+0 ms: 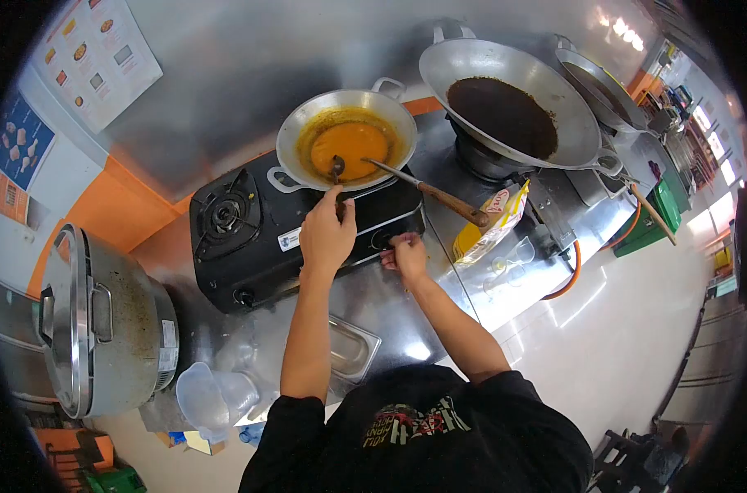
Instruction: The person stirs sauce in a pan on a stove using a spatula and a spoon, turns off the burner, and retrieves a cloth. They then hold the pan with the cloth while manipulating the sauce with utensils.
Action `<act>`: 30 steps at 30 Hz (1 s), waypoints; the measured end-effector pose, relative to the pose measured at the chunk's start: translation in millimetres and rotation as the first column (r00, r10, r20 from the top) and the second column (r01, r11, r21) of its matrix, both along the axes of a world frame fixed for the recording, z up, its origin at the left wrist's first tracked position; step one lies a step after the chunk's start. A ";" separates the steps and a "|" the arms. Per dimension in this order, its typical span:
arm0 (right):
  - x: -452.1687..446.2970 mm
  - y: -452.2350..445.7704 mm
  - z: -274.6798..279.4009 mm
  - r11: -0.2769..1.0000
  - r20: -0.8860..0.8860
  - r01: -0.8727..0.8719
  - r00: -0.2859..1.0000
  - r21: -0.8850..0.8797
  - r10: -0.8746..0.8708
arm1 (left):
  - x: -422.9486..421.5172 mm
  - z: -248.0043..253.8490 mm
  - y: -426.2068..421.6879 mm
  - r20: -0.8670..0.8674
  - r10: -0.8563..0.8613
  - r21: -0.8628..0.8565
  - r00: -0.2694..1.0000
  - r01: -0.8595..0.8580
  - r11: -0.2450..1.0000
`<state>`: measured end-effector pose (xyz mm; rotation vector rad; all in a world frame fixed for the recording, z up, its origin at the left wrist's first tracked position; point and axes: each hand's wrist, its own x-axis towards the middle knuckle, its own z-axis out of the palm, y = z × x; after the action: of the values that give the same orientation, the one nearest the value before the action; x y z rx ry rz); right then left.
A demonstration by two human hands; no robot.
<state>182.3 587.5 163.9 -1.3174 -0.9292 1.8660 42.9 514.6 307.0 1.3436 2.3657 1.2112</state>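
My left hand (327, 234) is closed round the handle of a small dark spoon (338, 166), its bowl at the near edge of orange sauce (353, 148) in a metal wok (290, 135). The wok sits on the right burner of a black two-burner gas stove (295, 218). My right hand (408, 256) has its fingers closed at the stove's right control knob (382, 239), partly covering it. A wooden-handled utensil (439, 197) leans in the wok, its tip in the sauce and its handle pointing right.
A larger wok (480, 62) with dark contents stands right, with another wok (583, 62) behind it. A yellow packet (493, 226) lies beside the stove. At left are a large lidded pot (123, 320) and a plastic jug (213, 398). A metal tray (353, 349) lies in front.
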 end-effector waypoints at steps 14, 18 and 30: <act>-0.8 -14.8 -32.2 0.800 -0.546 -0.007 0.734 -0.600 -0.403 | 13.9 44.9 -55.9 -0.002 0.025 -0.016 1.000 -0.026 1.000; 29.9 -33.0 -35.7 0.869 -0.537 -0.067 0.809 -0.490 -0.240 | 33.1 116.9 -146.5 -0.010 -0.041 0.658 0.999 0.038 0.752; 18.3 -39.8 -50.6 0.926 0.278 -0.127 0.960 0.355 0.025 | 87.9 203.7 -234.7 -0.504 -0.689 0.767 0.521 0.636 -0.080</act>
<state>200.5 547.7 113.3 -1.3280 -1.4163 1.4877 130.7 279.9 510.7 2.2471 0.2850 2.1019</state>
